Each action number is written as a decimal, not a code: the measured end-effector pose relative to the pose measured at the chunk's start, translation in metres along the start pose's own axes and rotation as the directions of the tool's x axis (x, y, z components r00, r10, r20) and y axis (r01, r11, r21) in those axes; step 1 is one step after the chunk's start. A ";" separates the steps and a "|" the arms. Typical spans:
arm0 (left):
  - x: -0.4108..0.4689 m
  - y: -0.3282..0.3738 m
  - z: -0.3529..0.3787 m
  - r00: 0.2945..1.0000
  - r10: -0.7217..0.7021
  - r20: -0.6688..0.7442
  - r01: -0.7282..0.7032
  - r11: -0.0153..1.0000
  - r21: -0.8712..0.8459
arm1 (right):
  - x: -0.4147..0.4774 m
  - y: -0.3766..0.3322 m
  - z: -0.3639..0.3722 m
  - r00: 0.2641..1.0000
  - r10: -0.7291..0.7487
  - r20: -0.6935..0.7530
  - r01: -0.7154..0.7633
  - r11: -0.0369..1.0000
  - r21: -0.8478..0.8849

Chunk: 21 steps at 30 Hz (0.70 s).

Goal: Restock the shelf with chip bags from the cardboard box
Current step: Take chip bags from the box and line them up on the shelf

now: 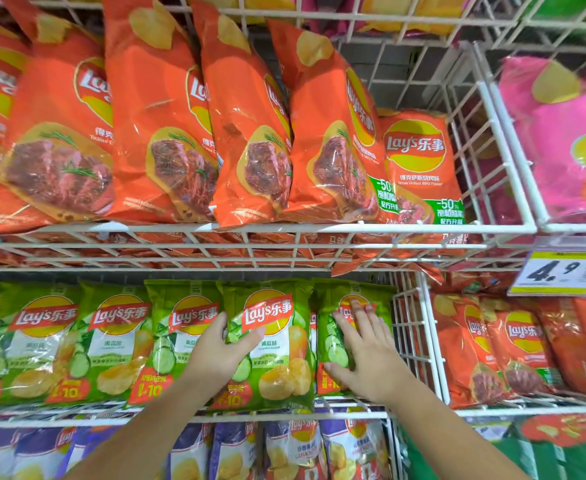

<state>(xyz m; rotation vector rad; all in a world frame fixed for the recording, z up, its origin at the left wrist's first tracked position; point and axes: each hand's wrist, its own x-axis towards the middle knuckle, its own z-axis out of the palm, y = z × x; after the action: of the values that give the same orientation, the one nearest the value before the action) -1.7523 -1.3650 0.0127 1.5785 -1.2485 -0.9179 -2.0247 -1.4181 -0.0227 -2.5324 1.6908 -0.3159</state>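
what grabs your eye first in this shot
The left hand grips a green Lay's cucumber chip bag at the middle of the white wire shelf, while the right hand lies flat on the green bag beside it. Above, a row of large orange-red barbecue chip bags fills the upper shelf.

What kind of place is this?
Most likely a supermarket snack aisle: white wire shelves packed with green chip bags and orange chip bags, plus a yellow price tag reading 4.9.
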 end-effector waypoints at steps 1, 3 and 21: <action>0.000 -0.002 -0.002 1.000 0.012 -0.021 -0.012 1.000 0.007 | -0.002 -0.003 -0.002 1.000 0.004 -0.031 -0.003 0.999 0.035; -0.002 -0.003 -0.003 0.998 0.039 -0.042 -0.038 0.999 0.030 | -0.005 -0.012 -0.007 0.996 0.008 -0.094 0.004 0.993 0.121; 0.007 -0.009 -0.005 0.998 0.062 -0.025 -0.052 0.956 0.290 | -0.002 -0.076 0.009 0.988 -0.152 0.001 0.146 0.952 0.268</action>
<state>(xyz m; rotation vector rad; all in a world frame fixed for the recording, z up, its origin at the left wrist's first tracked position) -1.7430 -1.3695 0.0056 1.7659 -1.4467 -0.6914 -1.9546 -1.3875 -0.0176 -2.4541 1.3471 -0.4891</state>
